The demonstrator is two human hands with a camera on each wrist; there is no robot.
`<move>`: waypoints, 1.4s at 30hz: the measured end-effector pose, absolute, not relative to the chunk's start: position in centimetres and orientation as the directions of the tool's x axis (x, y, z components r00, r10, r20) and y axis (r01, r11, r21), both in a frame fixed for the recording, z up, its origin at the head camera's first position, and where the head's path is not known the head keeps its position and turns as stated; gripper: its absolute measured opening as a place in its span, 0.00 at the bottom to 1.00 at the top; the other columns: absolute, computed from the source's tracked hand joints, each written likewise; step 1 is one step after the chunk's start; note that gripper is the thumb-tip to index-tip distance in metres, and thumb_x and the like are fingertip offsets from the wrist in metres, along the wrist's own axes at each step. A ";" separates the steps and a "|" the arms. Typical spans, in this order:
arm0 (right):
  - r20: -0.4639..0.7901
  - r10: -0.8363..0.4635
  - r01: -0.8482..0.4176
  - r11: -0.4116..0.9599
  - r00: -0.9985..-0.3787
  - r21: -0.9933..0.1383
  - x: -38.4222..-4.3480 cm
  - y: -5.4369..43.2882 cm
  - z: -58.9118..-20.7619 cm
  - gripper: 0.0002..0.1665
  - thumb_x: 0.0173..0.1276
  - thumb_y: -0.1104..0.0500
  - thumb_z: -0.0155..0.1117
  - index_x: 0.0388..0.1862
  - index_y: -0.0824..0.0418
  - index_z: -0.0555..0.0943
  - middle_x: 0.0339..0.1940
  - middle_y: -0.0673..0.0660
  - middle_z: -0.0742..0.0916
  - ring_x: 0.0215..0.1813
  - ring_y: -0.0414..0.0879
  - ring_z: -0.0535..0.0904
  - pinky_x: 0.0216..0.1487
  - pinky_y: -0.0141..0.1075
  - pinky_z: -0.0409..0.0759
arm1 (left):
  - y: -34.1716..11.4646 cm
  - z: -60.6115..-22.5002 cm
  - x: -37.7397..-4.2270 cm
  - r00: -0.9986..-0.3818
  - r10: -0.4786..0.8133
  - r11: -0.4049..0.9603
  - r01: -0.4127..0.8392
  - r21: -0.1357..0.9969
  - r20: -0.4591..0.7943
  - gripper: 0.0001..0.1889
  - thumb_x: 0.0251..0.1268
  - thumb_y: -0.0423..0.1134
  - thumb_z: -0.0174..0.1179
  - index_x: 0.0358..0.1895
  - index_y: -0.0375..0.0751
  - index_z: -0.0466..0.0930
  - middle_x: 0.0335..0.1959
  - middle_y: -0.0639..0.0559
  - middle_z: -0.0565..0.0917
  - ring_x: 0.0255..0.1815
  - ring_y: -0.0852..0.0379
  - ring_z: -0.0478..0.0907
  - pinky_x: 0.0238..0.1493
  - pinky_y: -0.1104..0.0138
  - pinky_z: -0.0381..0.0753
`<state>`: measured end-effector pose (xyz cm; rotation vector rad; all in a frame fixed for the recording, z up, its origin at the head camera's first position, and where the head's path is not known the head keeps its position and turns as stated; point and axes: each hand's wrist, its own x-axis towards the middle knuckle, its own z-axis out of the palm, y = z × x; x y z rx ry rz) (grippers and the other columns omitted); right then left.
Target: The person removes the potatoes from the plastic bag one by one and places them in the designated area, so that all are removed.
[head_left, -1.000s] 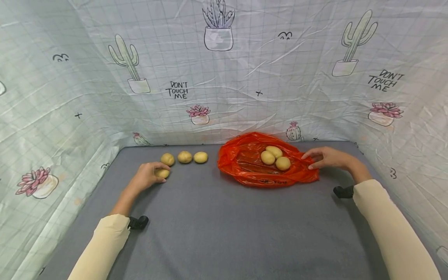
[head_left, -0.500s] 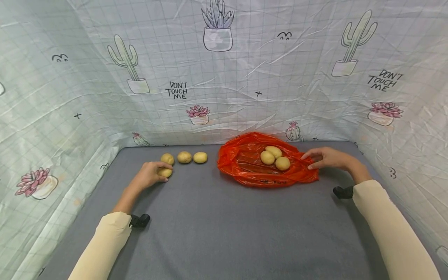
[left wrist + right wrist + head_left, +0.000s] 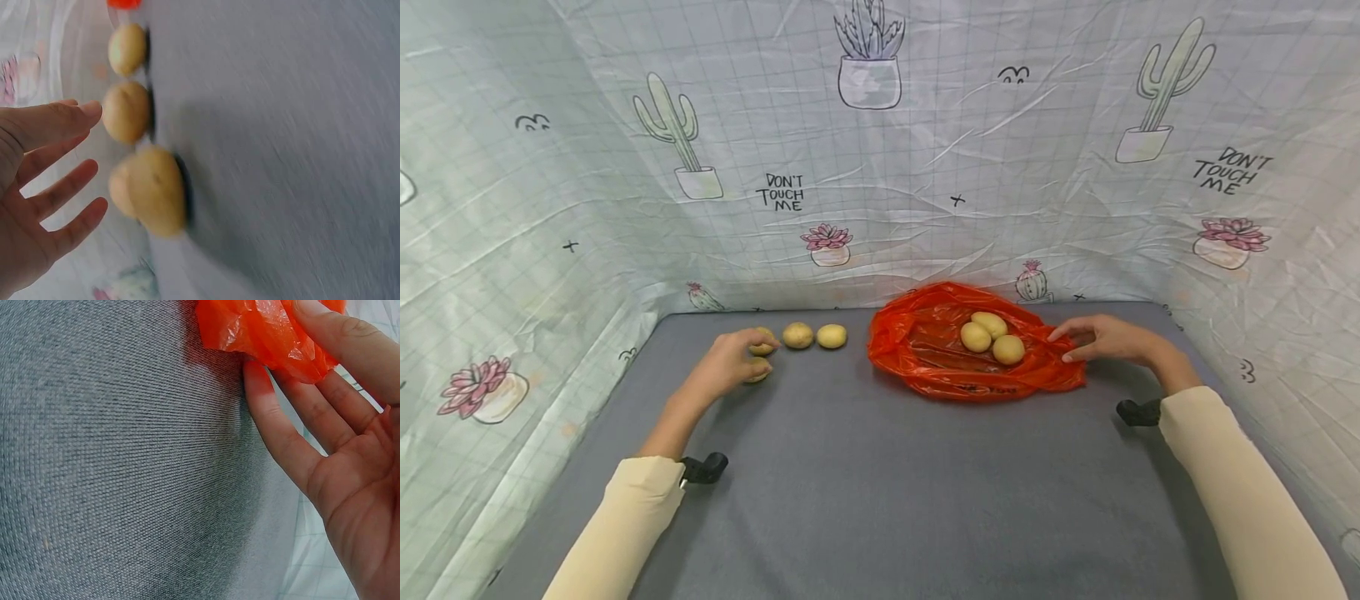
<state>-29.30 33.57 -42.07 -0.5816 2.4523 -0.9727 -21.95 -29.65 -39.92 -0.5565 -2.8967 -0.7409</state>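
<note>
In the head view, my left hand point(image 3: 726, 362) hovers over the left end of a group of potatoes, its fingers spread and nothing in its grasp. Just past the fingertips in the left wrist view lies the nearest potato point(image 3: 159, 190), partly covering another potato point(image 3: 120, 187) behind it. Two more potatoes, a round one point(image 3: 798, 335) and a smaller one point(image 3: 831, 336), continue the row to the right. My right hand point(image 3: 1108, 340) pinches the edge of a red plastic bag point(image 3: 262, 328), thumb above and fingers beneath. Three potatoes point(image 3: 976, 337) rest together on the bag's right half.
A grey cloth point(image 3: 910, 492) covers the table. Pale fabric with cactus prints point(image 3: 880, 167) hangs as walls at the back and both sides, close behind the potatoes and the bag.
The left hand slid the nearest potato slightly to the right, then let go of it and lifted with fingers opening. The right hand and the bag have stayed in place.
</note>
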 end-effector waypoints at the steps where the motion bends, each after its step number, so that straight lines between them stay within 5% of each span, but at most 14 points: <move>1: -0.240 -0.523 -0.217 0.667 -0.818 -0.713 -29.3 33.6 -42.0 0.29 0.68 0.52 0.72 0.65 0.61 0.79 0.70 0.68 0.76 0.70 0.67 0.72 0.68 0.61 0.70 | -29.0 -39.6 -21.9 -0.926 0.330 0.814 0.378 0.440 0.186 0.18 0.56 0.27 0.73 0.51 0.35 0.86 0.53 0.39 0.86 0.59 0.36 0.80 0.59 0.43 0.76; 9: -0.227 -0.522 -0.227 0.666 -0.822 -0.710 -29.0 33.3 -41.8 0.28 0.68 0.53 0.73 0.64 0.62 0.80 0.69 0.67 0.77 0.69 0.65 0.74 0.67 0.59 0.72 | -24.2 -38.3 -22.0 -0.872 0.434 0.773 0.490 0.403 0.228 0.19 0.55 0.26 0.74 0.52 0.37 0.86 0.54 0.42 0.85 0.58 0.42 0.81 0.58 0.48 0.78; 19: -0.204 -0.535 -0.269 0.674 -0.820 -0.688 -29.4 33.3 -42.1 0.27 0.67 0.56 0.73 0.63 0.62 0.80 0.66 0.68 0.79 0.66 0.64 0.77 0.65 0.58 0.75 | -18.5 -37.1 -23.4 -0.836 0.488 0.681 0.544 0.491 0.250 0.16 0.61 0.30 0.72 0.52 0.41 0.87 0.52 0.48 0.86 0.57 0.46 0.81 0.59 0.49 0.78; 26: -0.193 -0.528 -0.306 0.711 -0.827 -0.633 -29.7 33.1 -42.0 0.25 0.67 0.55 0.73 0.61 0.60 0.82 0.64 0.66 0.82 0.62 0.61 0.80 0.62 0.57 0.77 | -13.9 -37.0 -24.8 -0.758 0.596 0.609 0.642 0.466 0.265 0.14 0.62 0.29 0.70 0.51 0.36 0.86 0.51 0.46 0.87 0.56 0.45 0.81 0.58 0.51 0.79; 42: -0.125 -0.510 -0.369 0.751 -0.851 -0.548 -29.6 32.8 -42.2 0.20 0.67 0.54 0.73 0.55 0.58 0.85 0.57 0.62 0.86 0.53 0.54 0.82 0.53 0.46 0.80 | -4.9 -37.3 -29.3 -0.675 0.729 0.576 0.696 0.428 0.117 0.17 0.68 0.35 0.67 0.58 0.39 0.83 0.57 0.46 0.84 0.62 0.48 0.78 0.64 0.60 0.74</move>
